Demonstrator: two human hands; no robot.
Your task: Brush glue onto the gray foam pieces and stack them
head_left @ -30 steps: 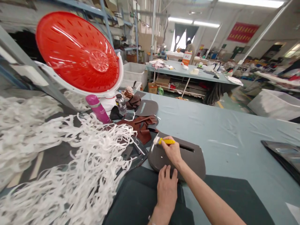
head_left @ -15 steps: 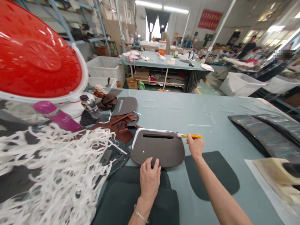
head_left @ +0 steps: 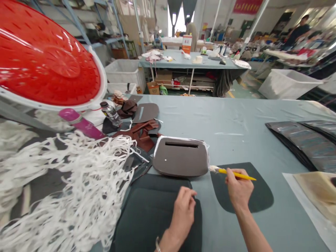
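The person's left hand (head_left: 183, 206) is bare, and around its wrist goes one thin, pale bracelet (head_left: 157, 244), its detail too small to tell. The right hand (head_left: 240, 187) and its forearm (head_left: 253, 227) are also bare.

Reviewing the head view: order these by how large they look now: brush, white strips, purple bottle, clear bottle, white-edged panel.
1. White strips
2. White-edged panel
3. Purple bottle
Unranked: brush and clear bottle; the brush looks longer but thinner, and sits nearer the camera.
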